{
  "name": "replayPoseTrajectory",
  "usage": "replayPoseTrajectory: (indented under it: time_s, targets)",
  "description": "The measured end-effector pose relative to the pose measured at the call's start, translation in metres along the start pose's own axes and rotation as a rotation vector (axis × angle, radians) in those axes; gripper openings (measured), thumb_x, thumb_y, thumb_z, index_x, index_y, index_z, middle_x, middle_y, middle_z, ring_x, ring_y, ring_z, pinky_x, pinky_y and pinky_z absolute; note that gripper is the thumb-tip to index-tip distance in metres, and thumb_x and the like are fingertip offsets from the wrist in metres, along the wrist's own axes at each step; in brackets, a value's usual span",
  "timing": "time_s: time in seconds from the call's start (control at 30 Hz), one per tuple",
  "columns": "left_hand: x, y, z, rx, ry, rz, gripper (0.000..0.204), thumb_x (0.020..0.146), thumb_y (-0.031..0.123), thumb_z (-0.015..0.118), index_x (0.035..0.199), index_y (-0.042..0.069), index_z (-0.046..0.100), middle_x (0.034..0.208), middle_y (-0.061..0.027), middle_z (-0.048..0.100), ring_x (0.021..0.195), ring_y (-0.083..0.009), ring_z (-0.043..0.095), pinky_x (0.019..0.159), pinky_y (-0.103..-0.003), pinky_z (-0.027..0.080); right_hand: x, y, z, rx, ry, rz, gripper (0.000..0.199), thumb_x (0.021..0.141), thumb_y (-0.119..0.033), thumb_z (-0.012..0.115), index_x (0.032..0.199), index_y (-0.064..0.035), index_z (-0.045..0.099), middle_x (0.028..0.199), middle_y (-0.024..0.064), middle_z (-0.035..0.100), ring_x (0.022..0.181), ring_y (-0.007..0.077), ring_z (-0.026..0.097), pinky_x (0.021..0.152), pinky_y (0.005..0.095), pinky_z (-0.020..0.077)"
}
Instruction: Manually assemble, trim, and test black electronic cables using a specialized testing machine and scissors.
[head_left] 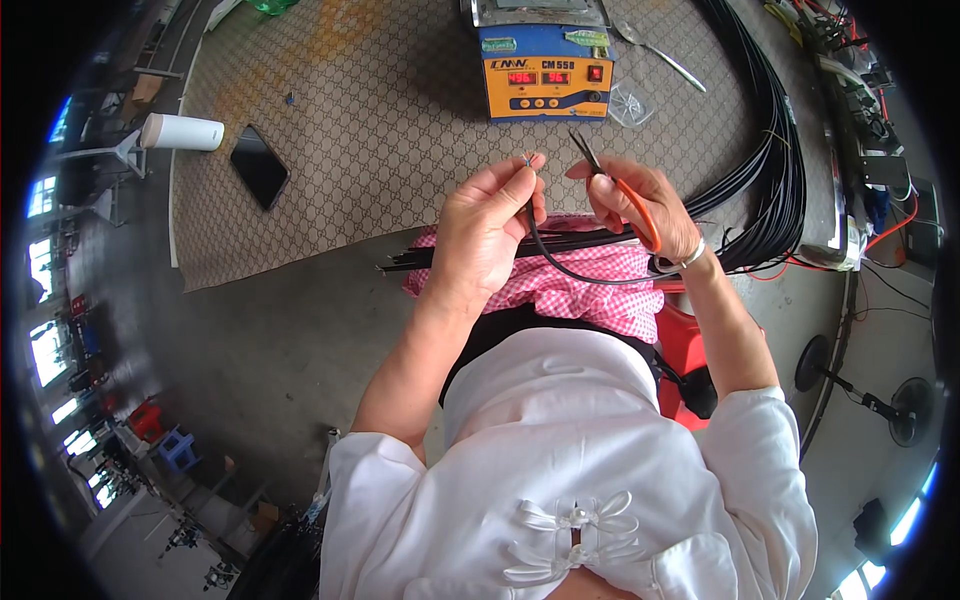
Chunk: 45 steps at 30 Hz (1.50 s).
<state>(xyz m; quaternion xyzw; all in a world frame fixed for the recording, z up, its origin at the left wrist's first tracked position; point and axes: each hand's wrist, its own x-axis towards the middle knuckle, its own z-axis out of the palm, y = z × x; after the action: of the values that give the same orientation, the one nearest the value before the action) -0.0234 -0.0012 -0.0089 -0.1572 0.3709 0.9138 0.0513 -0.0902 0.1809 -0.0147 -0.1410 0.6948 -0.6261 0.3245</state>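
Observation:
Pinched between the thumb and fingers of my left hand [487,225] is the end of a black cable [545,245], with a few thin coloured wires [530,160] fanning out at its tip. The cable curves down from there and runs right, below my other hand. My right hand [645,200] is wrapped round a pair of scissors [632,205] with orange handles. Their dark blades point up and left, slightly parted, to the right of the wire ends and apart from them. More black cables [415,260] lie across my lap on a pink checked cloth [560,290].
An orange and blue soldering machine [545,85] stands on the patterned table cover [370,130] ahead. A thick bundle of black cables [775,170] curves along the right. A spoon [665,58], a clear plastic bag [628,103], a phone [260,168] and a white cup [183,132] also lie there.

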Motion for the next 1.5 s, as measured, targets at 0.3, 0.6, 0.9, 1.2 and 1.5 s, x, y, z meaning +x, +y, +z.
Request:
replayPoseTrajectory:
  time_s: [0.3,0.6,0.9,1.2,1.5]
  targets:
    - [0.001,0.000,-0.001,-0.039,-0.014,-0.053,0.024,0.085,0.008,0.055,0.105,-0.005,0.054,0.083,-0.0060,0.056,0.073,-0.0136,0.052,0.070,-0.026,0.044,-0.015,-0.025,0.012,-0.071,-0.099,0.010,0.033,0.084,-0.032,0.059,0.094,-0.0006,0.062,0.059,-0.0039,0.045,0.053,0.0031,0.040,0.047,0.0201,0.0319]
    - [0.002,-0.003,-0.001,-0.047,0.002,-0.058,0.020,0.084,0.006,0.056,0.102,-0.004,0.056,0.079,-0.0051,0.056,0.069,-0.0133,0.051,0.067,-0.025,0.043,-0.010,-0.012,0.015,-0.131,-0.088,-0.134,0.032,0.083,-0.030,0.061,0.089,0.0014,0.062,0.061,-0.0016,0.049,0.056,0.0041,0.043,0.049,0.0210,0.0354]
    - [0.002,-0.004,-0.003,0.032,0.029,-0.064,0.020,0.085,0.009,0.055,0.102,-0.002,0.056,0.077,-0.0056,0.055,0.070,-0.0147,0.051,0.067,-0.027,0.043,-0.008,-0.013,0.015,-0.264,-0.064,-0.226,0.028,0.082,-0.026,0.063,0.084,0.0019,0.061,0.060,0.0032,0.053,0.057,0.0064,0.045,0.051,0.0229,0.0390]
    - [0.004,-0.007,-0.005,-0.001,0.006,-0.055,0.019,0.084,0.007,0.056,0.101,-0.002,0.057,0.079,-0.0047,0.056,0.070,-0.0125,0.051,0.066,-0.025,0.044,-0.007,-0.007,0.015,-0.292,-0.048,-0.223,0.028,0.080,-0.026,0.064,0.078,0.0013,0.059,0.057,0.0038,0.048,0.053,0.0081,0.042,0.048,0.0250,0.0368]
    - [0.003,-0.008,-0.011,-0.022,-0.058,-0.090,0.017,0.087,0.012,0.054,0.099,0.001,0.057,0.078,-0.0038,0.055,0.070,-0.0127,0.050,0.066,-0.025,0.043,-0.010,-0.004,0.015,-0.305,-0.034,-0.215,0.028,0.079,-0.025,0.065,0.076,0.0014,0.058,0.055,0.0029,0.045,0.052,0.0078,0.040,0.047,0.0250,0.0352]
